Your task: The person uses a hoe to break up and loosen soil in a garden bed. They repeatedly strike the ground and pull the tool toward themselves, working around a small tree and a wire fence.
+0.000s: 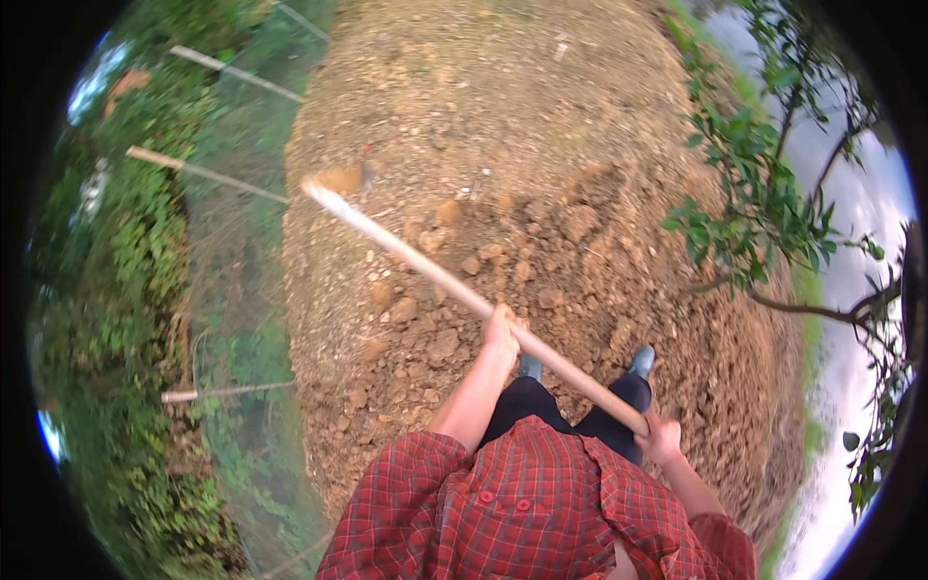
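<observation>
My left hand (502,335) grips the long pale wooden handle of a hoe (428,267) near its middle. Close to the butt end, beside my thigh, my right hand (661,439) is closed around the same handle. The shaft slants from lower right to upper left across my body. At its far end the hoe's head (341,179) is blurred, and I cannot tell whether it touches the ground. Broken clods of brown soil (444,344) lie below the handle and around my feet.
Green netting (243,239) on wooden stakes (217,171) runs along the left, with dense leafy plants (138,246) behind it. A leafy tree branch (754,210) reaches in from the right. Flatter, gravelly ground (493,80) stretches ahead. My boots (641,361) stand on loosened soil.
</observation>
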A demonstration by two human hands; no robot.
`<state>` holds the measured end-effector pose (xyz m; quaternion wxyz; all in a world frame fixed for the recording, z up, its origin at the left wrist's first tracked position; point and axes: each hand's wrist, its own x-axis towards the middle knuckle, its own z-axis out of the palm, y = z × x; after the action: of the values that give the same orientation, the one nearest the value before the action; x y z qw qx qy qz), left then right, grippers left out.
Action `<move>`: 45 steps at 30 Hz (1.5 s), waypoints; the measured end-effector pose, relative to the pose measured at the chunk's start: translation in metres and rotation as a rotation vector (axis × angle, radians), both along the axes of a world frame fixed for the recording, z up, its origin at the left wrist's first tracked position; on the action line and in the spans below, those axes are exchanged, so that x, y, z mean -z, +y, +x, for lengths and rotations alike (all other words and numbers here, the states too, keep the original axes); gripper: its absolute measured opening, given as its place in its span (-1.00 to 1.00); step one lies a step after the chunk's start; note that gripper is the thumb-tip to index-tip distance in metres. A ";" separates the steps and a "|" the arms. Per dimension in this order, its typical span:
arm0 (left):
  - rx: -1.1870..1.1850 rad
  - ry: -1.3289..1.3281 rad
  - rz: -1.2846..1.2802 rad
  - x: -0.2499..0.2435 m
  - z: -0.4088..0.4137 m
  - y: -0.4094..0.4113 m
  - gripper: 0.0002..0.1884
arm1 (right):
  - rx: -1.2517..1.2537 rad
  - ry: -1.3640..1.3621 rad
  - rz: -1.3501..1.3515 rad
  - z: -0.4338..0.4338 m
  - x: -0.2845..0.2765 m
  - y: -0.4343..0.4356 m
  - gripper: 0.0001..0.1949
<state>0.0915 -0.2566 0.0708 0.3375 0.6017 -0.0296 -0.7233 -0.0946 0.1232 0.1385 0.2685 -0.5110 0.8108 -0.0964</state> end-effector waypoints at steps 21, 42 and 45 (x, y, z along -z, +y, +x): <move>-0.039 -0.724 -0.977 -0.364 0.131 -0.375 -0.82 | -0.179 -0.677 -0.358 0.230 -0.132 -0.602 -0.76; 0.043 0.164 0.057 -0.016 0.075 -0.193 -0.86 | 0.396 -1.587 0.517 0.131 -0.045 -0.442 -0.82; 0.088 0.100 0.039 0.039 0.105 -0.115 -0.77 | 0.393 -1.572 0.493 0.155 0.014 -0.362 -0.85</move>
<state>0.1970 -0.3718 0.0319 0.2947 0.5692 -0.0251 -0.7671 0.0600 -0.2388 0.1244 0.8363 -0.0719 0.4604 -0.2890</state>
